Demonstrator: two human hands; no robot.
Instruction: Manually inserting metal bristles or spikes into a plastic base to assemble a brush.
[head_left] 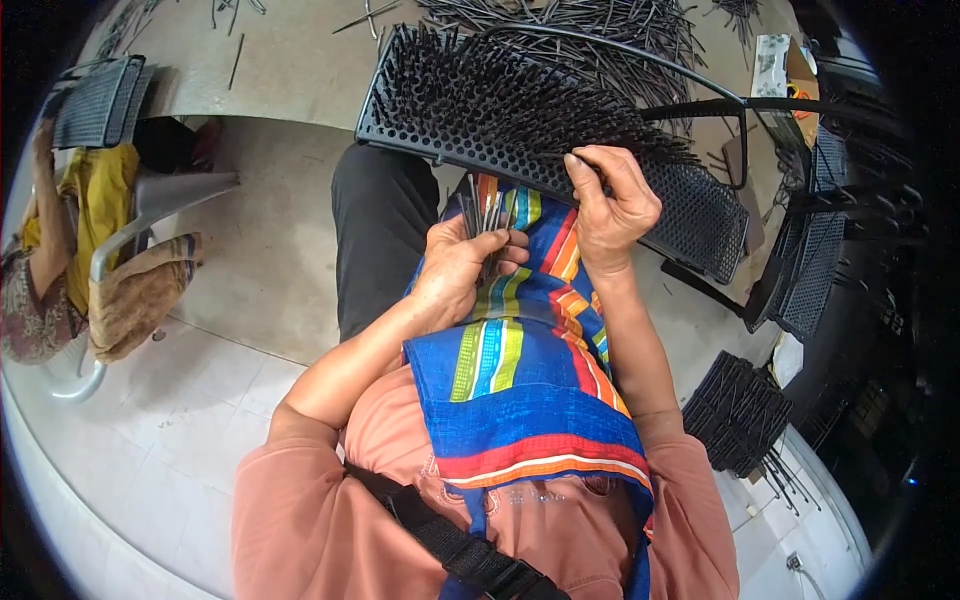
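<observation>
Thin dark rods (489,212), judged light, stiff and best taken mid-length, are clasped in the left hand (458,262) below the near edge of a perforated black rack (468,147). The right hand (614,205) is bunched at that edge, its hold unclear. Access is crowded by upright rods (490,90) and a far-edge metal bar (690,75).

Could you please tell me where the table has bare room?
Mostly bare table lies between the far-left rack and the black tray; one loose strip lies there. Behind the tray, a strip pile crowds it.
</observation>
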